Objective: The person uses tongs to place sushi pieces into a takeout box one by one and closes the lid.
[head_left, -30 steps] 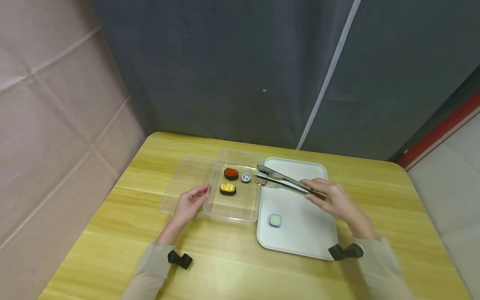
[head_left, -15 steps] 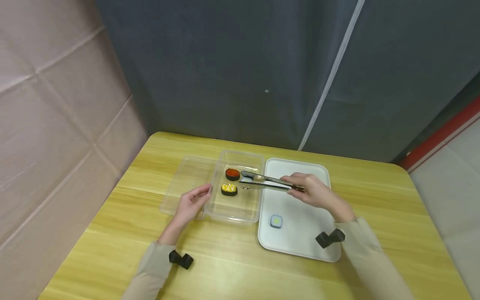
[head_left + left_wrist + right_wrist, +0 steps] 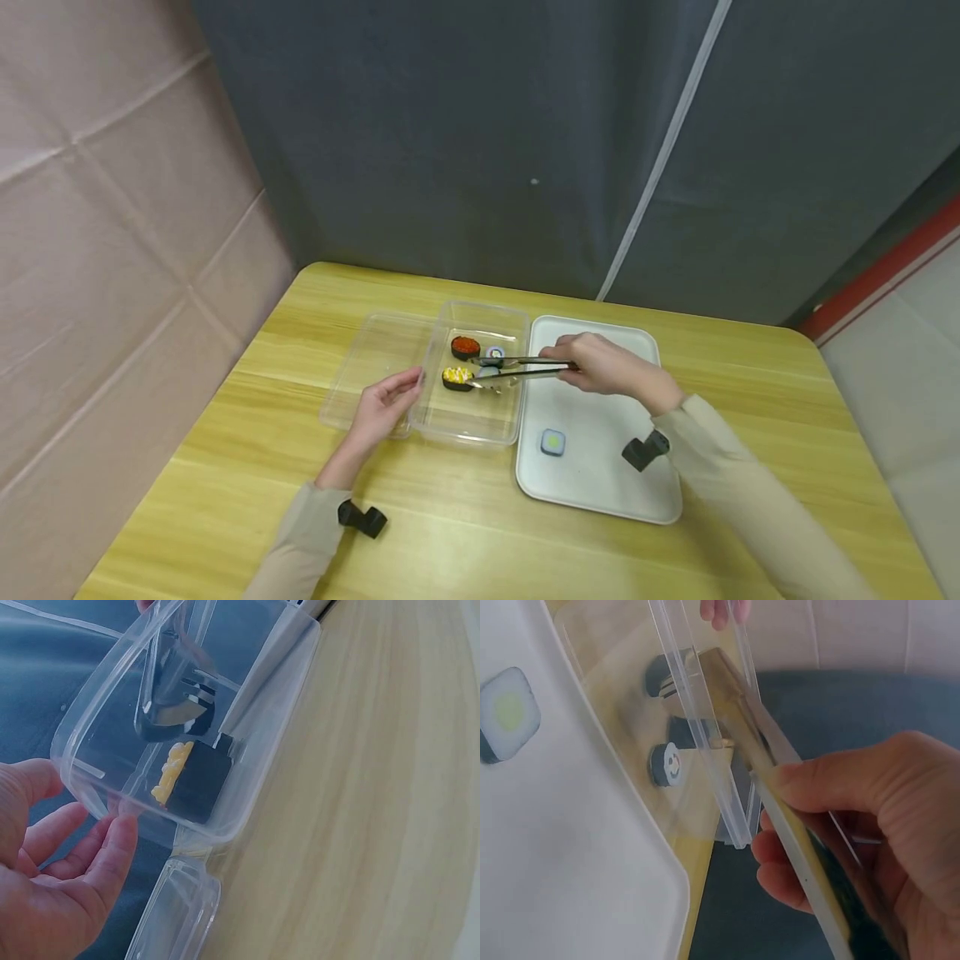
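Observation:
A clear plastic container (image 3: 504, 417) sits on the wooden table and holds a red roe sushi piece (image 3: 465, 346), a corn-topped piece (image 3: 454, 377) and a small roll (image 3: 494, 353). My right hand (image 3: 592, 367) grips metal tongs (image 3: 525, 367) over the white tray (image 3: 607, 475). The tong tips reach into the container right beside the corn piece (image 3: 191, 776); I cannot tell whether they touch it. My left hand (image 3: 382, 404) rests with relaxed fingers against the container's left wall (image 3: 90, 787). In the right wrist view the tongs (image 3: 780, 795) cross the container rim above the roll (image 3: 666, 765).
A square white piece with a green centre (image 3: 552, 442) lies on the tray's near left part. The container's clear lid (image 3: 367, 367) lies flat to the left of the container. A dark curtain hangs behind the table and a padded wall stands to the left.
My right hand has moved left with the tongs; their tips went from the tray's edge into the container, to the corn piece. The left hand has stayed put.

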